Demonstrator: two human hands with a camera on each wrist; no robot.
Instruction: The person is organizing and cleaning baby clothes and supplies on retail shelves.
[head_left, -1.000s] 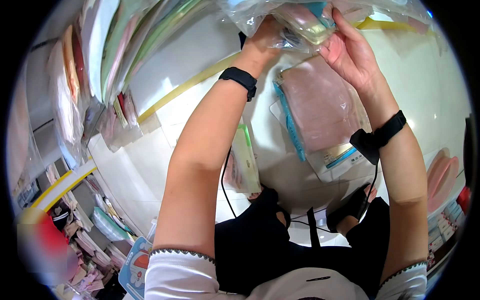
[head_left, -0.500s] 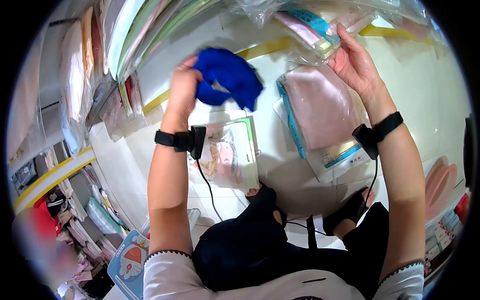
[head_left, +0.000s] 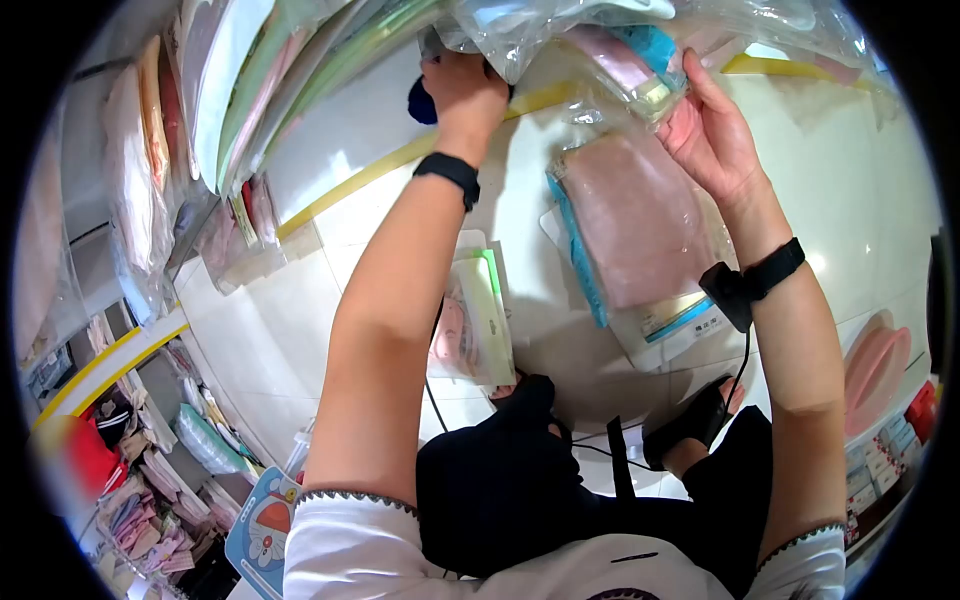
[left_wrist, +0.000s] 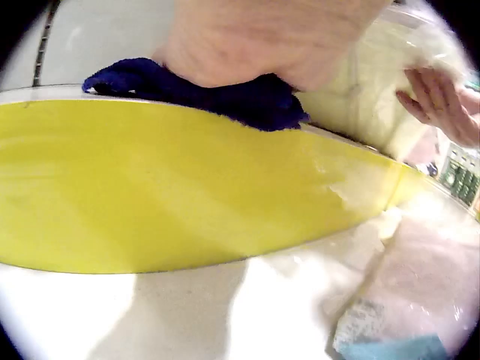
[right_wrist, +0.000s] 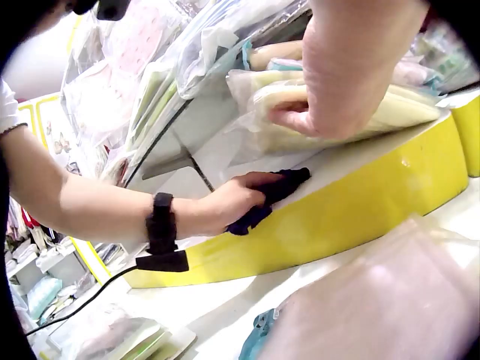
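Observation:
My left hand [head_left: 465, 95] grips a bunched dark blue cloth [left_wrist: 202, 96] low on the white shelf base [right_wrist: 330, 161]. In the left wrist view the cloth lies along the edge, just above the yellow front strip [left_wrist: 150, 187]. My right hand [head_left: 715, 140] is at the near end of some plastic-wrapped packages [head_left: 618, 68], its fingers extended against them. The right wrist view shows this hand beside pale yellow bagged goods [right_wrist: 397, 112] on the same shelf. Part of the left fingers is hidden by the hand's back in the head view.
A pink bagged package [head_left: 640, 220] lies on others on the floor between the arms. Beside the left forearm lies a green-edged package [head_left: 485, 315]. Hanging plastic-bagged goods [head_left: 240, 100] crowd the upper left. A pink basin [head_left: 875, 380] stands at right.
My left hand has swung the blue cloth forward from near me back onto the shelf, after having drawn it off it a second ago. The right hand stays at the packages.

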